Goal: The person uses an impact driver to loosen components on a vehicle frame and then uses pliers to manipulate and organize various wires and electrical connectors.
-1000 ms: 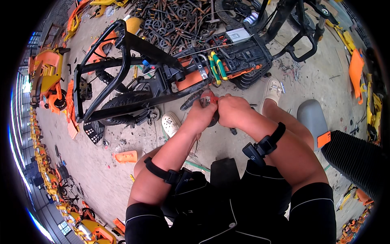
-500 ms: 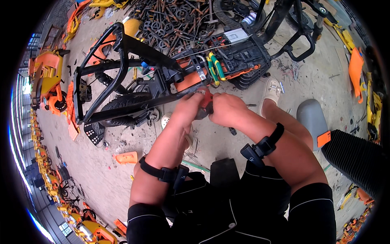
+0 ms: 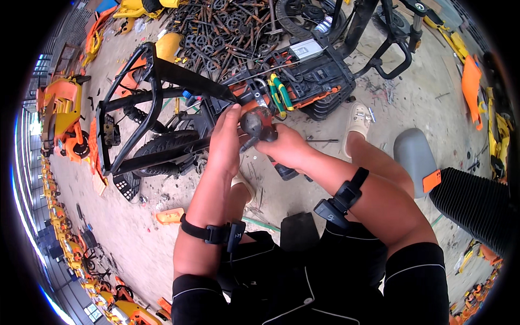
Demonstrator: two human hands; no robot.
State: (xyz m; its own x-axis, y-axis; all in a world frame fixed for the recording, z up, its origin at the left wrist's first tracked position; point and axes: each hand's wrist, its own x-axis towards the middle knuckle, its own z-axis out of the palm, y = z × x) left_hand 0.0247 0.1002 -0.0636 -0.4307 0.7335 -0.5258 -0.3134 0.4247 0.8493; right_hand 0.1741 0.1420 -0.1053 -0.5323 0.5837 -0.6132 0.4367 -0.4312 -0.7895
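Observation:
A red and black cordless power tool [image 3: 259,123] with a round grey head is in my right hand [image 3: 285,147], whose fingers wrap its grip. Its dark base [image 3: 285,172] shows below that hand. My left hand [image 3: 224,142] is open beside the tool's head, fingers stretched out along the black scooter frame [image 3: 189,78]; I cannot tell whether it touches the frame. Green-and-yellow handled pliers [image 3: 281,92] lie on the orange and black middle section of the scooter, just beyond the tool. A rear tyre [image 3: 165,150] sits under the frame at left.
A heap of rusty metal parts [image 3: 222,35] lies beyond the scooter. A grey seat [image 3: 414,157] stands at right by a black ribbed tube [image 3: 471,206] with an orange phone-like object [image 3: 431,181]. An orange shell piece [image 3: 170,216] lies on the floor at left.
The power tool has turned and tilted, so its round head now faces up. My left hand has come off it and straightened its fingers, shifting left. The view has moved slightly.

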